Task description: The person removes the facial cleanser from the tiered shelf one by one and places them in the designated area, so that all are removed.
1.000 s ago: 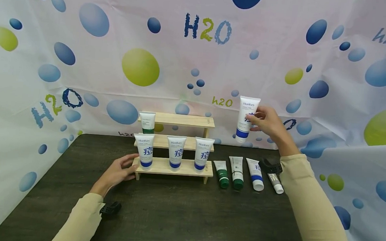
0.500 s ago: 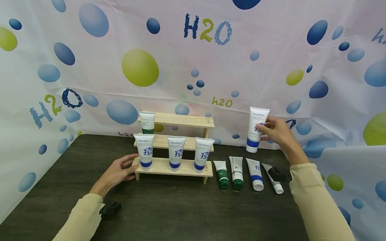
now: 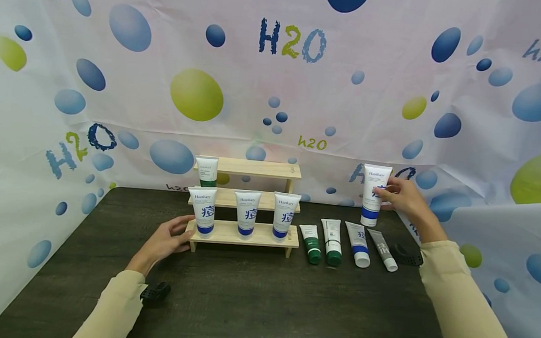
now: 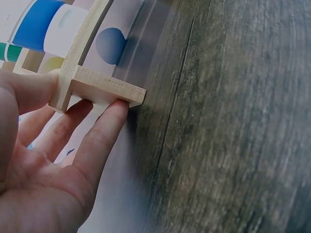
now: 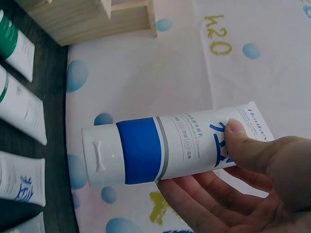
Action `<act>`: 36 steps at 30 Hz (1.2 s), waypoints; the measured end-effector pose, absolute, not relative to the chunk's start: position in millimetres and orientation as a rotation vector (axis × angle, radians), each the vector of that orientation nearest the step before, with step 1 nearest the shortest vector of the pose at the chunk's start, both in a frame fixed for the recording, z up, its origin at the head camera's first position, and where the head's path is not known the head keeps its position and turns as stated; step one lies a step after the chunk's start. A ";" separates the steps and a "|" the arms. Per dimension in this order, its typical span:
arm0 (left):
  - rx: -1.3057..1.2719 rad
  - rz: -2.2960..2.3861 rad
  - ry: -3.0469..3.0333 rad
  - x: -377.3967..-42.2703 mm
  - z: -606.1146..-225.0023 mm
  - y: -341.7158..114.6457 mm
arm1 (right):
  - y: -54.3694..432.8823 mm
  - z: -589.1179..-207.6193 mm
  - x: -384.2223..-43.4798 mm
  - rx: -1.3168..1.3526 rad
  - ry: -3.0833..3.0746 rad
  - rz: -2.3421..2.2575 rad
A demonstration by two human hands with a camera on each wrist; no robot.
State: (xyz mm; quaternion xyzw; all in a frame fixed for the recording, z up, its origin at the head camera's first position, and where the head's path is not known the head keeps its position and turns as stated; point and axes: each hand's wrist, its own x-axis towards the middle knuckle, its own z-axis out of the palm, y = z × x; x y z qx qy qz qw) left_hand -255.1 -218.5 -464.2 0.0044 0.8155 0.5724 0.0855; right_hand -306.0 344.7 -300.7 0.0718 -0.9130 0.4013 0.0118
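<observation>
In the head view my right hand [image 3: 405, 199] holds a white-and-blue cleanser tube [image 3: 375, 194] upright, cap down, above the row of lying tubes. The right wrist view shows the thumb on its printed face and the fingers behind it; the tube [image 5: 141, 150] lies across that picture. At the left end of the lowest step of a wooden display rack [image 3: 261, 235], my left hand [image 3: 167, 241] grips the wood. Up close, its thumb rests on the board [image 4: 73, 68] and its fingertips touch the short leg [image 4: 107, 87].
Three white-and-blue tubes [image 3: 247, 214] stand on the lowest step, and a green-based tube [image 3: 207, 172] is higher up at left. Right of the rack lie two green-and-white tubes [image 3: 312, 244], a white-and-blue tube [image 3: 357, 245] and a slim grey tube [image 3: 382, 250]. A printed curtain [image 3: 130, 86] hangs behind.
My right hand has moved right and downward with the cleanser tube, away from the rack. The left hand stays at the rack's left end.
</observation>
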 end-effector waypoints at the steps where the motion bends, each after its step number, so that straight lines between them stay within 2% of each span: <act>1: 0.013 1.706 2.431 -255.2 -464.1 -218.5 | 347.2 -302.6 -305.9 0.215 -2.852 1.246; 36: 0.000 1.706 2.434 -255.7 -464.1 -217.5 | 431.3 -349.2 -299.1 -0.001 -3.026 1.131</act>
